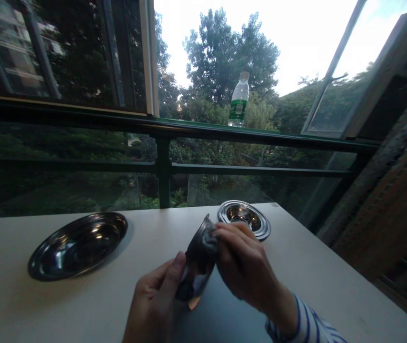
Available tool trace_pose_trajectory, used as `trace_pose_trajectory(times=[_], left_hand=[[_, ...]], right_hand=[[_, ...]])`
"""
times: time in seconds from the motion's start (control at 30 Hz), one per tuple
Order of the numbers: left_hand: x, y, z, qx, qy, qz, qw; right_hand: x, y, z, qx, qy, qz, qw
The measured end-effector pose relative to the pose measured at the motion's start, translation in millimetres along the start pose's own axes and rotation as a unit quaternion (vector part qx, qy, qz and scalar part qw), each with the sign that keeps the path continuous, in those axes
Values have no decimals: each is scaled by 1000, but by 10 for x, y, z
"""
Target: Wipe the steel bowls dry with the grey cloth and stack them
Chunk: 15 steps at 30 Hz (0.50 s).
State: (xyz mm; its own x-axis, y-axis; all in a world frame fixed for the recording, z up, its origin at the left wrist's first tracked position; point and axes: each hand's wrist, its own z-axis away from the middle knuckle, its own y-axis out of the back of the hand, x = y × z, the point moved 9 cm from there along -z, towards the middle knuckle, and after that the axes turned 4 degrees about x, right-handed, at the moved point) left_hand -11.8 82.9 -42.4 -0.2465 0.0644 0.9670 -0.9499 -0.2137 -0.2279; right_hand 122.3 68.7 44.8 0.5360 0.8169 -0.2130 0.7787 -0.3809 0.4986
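Note:
Both my hands hold a small shiny steel bowl tilted on its side just above the white table. My left hand grips its lower part, thumb pressed against the outside. My right hand, fingers curled, is closed over the bowl's upper right side. A striped sleeve covers my right wrist. Just behind my right hand, a small round steel bowl with a wide rim rests on the table. A larger oval steel dish lies to the left.
A dark green railing with glass panels runs behind the table. A plastic water bottle with a green label stands on the railing's top. A brick wall rises at the right. Trees and a building fill the view outside.

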Motion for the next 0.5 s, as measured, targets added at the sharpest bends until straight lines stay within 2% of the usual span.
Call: trace_pose_trajectory(times=[0.07,0.17,0.23,0.37,0.5], left_hand=[[-18,-7,19,-1,6,-5,1000],[-49,14,25,6,17,-10,1000],[-40,22,19,7,11,-10,1000],[-2,14,13,6,3,-10,1000],[13,-13,12,-10,3,9,1000]], right_hand=[[44,20,-9,0,-23,10,1000],[-139,-21,-1,-32,55,-5,998],[-185,-21,5,-30,75,-12,997],[-3,26,2,6,-9,18,1000],[-182,-65,46,-33,88,24,995]])
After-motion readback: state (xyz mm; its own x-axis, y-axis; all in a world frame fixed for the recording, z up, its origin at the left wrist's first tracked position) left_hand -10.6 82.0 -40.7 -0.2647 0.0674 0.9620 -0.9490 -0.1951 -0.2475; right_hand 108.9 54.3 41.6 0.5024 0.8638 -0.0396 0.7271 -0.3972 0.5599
